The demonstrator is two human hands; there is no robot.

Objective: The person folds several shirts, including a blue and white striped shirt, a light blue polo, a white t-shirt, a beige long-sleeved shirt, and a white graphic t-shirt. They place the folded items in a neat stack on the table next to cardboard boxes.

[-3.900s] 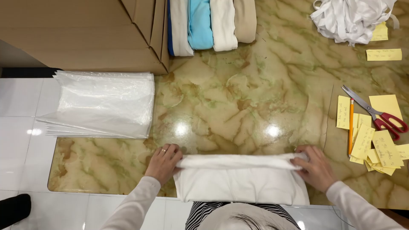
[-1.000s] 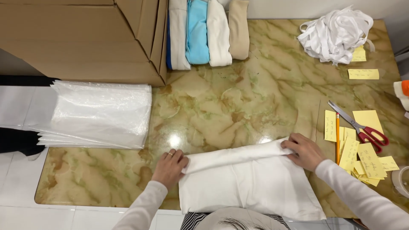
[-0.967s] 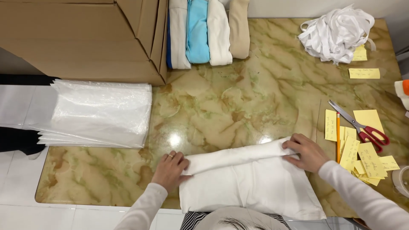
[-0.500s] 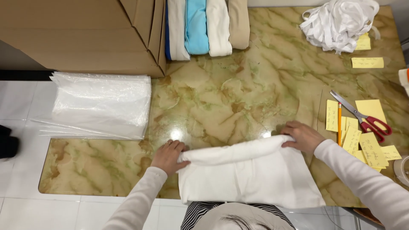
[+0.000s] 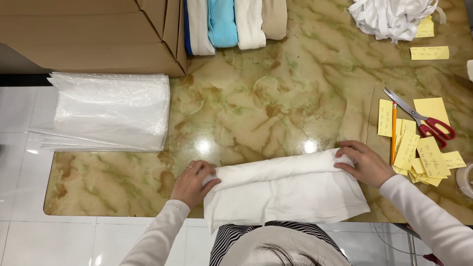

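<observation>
Hands: both are gripping the white garment (image 5: 283,189), one at each end of its rolled far edge.
Left hand: the left hand (image 5: 193,183) is curling its fingers over the left end of the roll, closed on the cloth.
Right hand: the right hand (image 5: 361,162) is pinching the right end, fingers bent round the fold, thumb hidden underneath.
Garment: it is lying on the marble table (image 5: 276,98) at the near edge, right in front of the person.
Progress: the far strip is looking rolled over toward the person; most of the cloth nearer than the roll is lying flat and unrolled, so I judge the rolling as only begun.
Beyond the garment: finished rolls (image 5: 236,22), white, blue and beige, are lying by the cardboard box (image 5: 88,34).
Left of the garment: a stack of clear plastic bags (image 5: 111,111) is waiting.
Right of the garment: yellow notes (image 5: 419,148), a pencil (image 5: 393,133) and red-handled scissors (image 5: 423,120).
Far right of the garment: a heap of white cloth (image 5: 389,17).
</observation>
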